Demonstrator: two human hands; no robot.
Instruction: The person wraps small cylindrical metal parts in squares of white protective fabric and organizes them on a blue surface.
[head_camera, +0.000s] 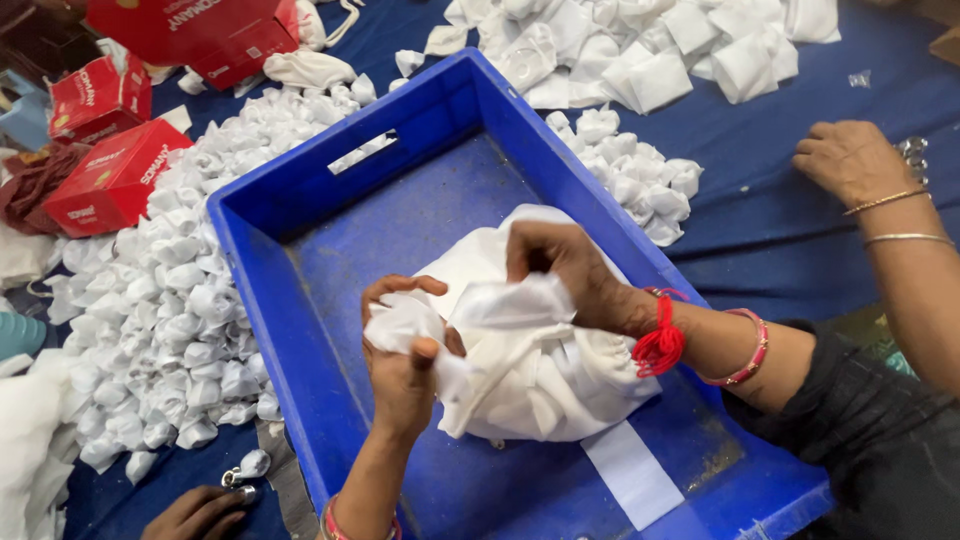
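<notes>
We pinch the white cloth bag (530, 360) in the blue crate (300, 230), left grip (400, 365) and right grip (560, 265) both holding its fabric; red cartons (115, 180) far left.

crate (300, 215) floor bare beyond bundle (540, 380)

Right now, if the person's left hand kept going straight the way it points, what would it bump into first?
The left hand points up the blue crate, already gripping the white cloth bundle. Past that cloth, it would probably meet the crate's bare floor, then its far wall; depth is uncertain.
</notes>
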